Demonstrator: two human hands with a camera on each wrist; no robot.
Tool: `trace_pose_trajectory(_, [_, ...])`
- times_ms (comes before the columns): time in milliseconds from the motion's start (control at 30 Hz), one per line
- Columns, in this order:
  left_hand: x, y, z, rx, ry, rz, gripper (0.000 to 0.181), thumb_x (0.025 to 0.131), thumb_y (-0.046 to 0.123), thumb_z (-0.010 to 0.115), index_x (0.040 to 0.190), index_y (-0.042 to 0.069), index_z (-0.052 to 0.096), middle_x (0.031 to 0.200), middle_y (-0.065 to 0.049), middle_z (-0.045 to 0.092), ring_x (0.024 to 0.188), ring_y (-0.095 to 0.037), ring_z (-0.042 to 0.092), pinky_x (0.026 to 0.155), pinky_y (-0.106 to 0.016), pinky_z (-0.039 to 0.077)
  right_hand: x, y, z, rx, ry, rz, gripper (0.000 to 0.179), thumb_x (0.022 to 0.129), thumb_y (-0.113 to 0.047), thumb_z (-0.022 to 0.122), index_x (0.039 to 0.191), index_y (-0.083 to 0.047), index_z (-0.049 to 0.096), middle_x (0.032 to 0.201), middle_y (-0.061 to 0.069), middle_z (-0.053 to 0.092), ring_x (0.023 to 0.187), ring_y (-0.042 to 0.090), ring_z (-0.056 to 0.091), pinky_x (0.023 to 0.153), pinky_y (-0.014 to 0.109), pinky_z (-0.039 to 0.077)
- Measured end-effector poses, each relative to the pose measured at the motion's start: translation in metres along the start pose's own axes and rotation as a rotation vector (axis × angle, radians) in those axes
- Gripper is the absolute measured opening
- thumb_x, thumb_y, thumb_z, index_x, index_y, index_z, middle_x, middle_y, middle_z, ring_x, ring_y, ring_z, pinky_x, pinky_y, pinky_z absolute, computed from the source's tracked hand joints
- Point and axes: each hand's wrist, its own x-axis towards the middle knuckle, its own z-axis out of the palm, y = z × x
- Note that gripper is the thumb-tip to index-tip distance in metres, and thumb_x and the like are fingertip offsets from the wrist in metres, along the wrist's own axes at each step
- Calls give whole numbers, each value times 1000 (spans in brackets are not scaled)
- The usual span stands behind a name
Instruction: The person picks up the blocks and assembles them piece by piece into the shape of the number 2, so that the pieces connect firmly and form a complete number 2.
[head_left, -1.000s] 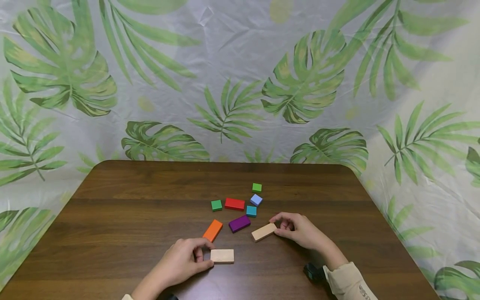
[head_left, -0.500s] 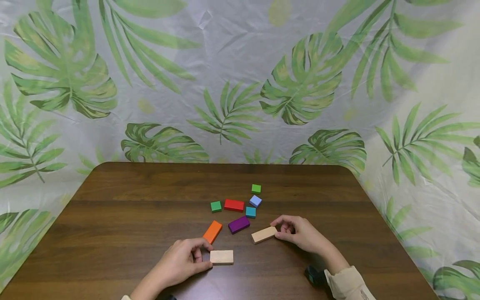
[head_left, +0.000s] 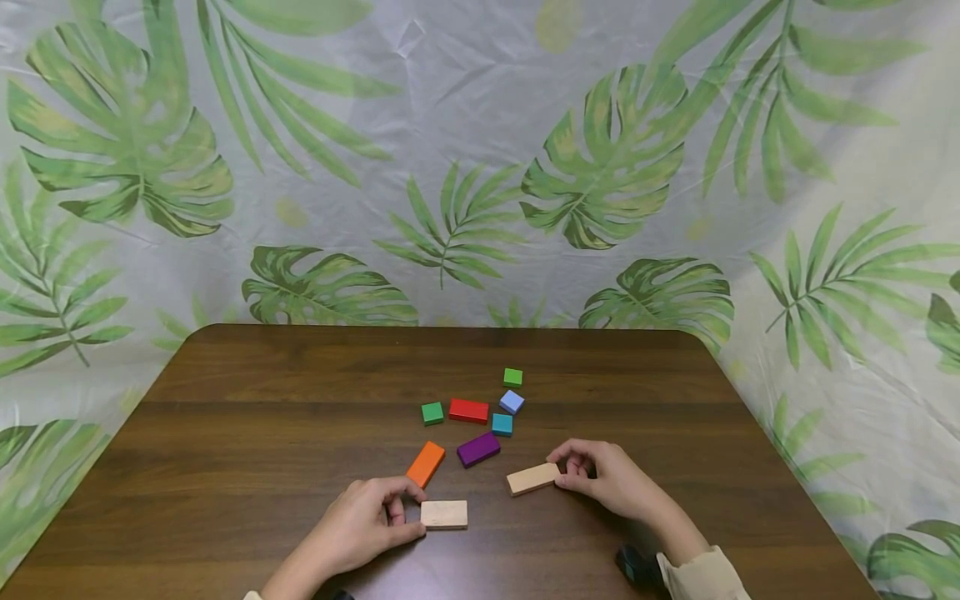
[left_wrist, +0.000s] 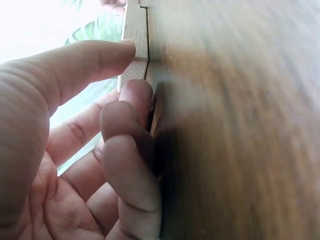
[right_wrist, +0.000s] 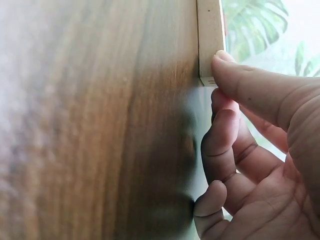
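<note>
Two plain wooden blocks lie flat near the front of the table. My left hand [head_left: 371, 518] pinches the left end of one pale block [head_left: 444, 515], thumb on the near side and index finger on the far side. The left wrist view shows the thumb pressed to the side of this block [left_wrist: 136, 30], other fingers curled by the tabletop. My right hand [head_left: 611, 479] pinches the right end of the second wooden block [head_left: 533, 479], which lies slanted. In the right wrist view the thumb presses on that block [right_wrist: 211, 37] near its end.
Beyond my hands lie an orange block [head_left: 426, 464], a purple block [head_left: 478, 449] and a red block [head_left: 468, 410]. Small square blocks sit around them: dark green [head_left: 432, 413], teal [head_left: 502, 425], light blue [head_left: 512, 402] and bright green [head_left: 513, 377]. A leaf-print cloth [head_left: 465, 125] hangs behind the table [head_left: 225, 458].
My right hand has drawn its wooden block slightly toward me and to the right, turning it a little. My left hand and its block stay in place.
</note>
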Motion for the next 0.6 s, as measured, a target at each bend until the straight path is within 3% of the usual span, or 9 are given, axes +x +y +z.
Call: trace_pose_trajectory(600, [0, 0, 0, 1, 3, -5, 24, 86, 26, 91, 105, 24, 76, 67, 17, 59, 55, 4, 48, 53, -21, 39, -11, -6, 11, 2, 2, 14, 18, 100, -26, 78, 114, -17, 74, 82, -8, 59, 71, 0, 52, 64, 21, 43])
